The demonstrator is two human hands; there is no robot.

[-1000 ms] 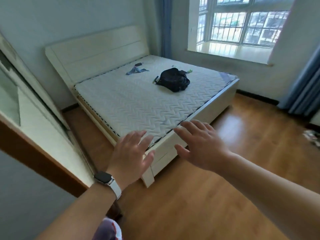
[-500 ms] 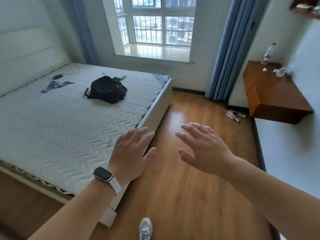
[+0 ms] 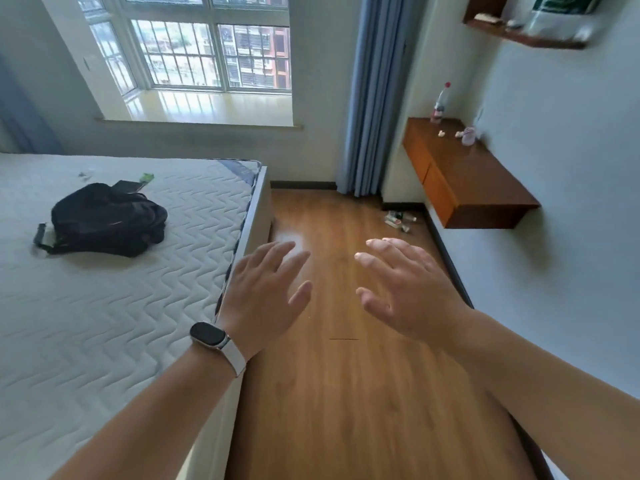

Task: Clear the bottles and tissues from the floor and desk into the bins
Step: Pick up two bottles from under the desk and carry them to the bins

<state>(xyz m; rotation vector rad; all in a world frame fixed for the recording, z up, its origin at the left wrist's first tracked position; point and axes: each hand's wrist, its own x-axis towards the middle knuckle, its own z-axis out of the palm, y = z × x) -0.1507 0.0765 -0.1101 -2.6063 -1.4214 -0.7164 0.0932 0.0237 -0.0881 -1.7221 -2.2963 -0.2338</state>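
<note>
My left hand (image 3: 265, 292), with a watch on the wrist, and my right hand (image 3: 405, 289) are held out in front of me, both open and empty, fingers spread. Far ahead, several bottles (image 3: 398, 220) lie on the wooden floor under a wall-mounted brown desk (image 3: 485, 181). On the desk stands a clear bottle with a red cap (image 3: 440, 102), a second small bottle (image 3: 468, 136) and two crumpled tissues (image 3: 441, 134). No bin is in view.
A white bed (image 3: 121, 289) fills the left, with a black backpack (image 3: 104, 220) on its mattress. Blue curtains (image 3: 374, 98) hang beside the window. A wall shelf (image 3: 526, 36) is mounted at the upper right. Wooden floor (image 3: 346, 393) runs between bed and right wall.
My view has swung right from the bed to the floor strip and desk. Both hands stay raised, open and empty. The desk and the floor bottles are now closer.
</note>
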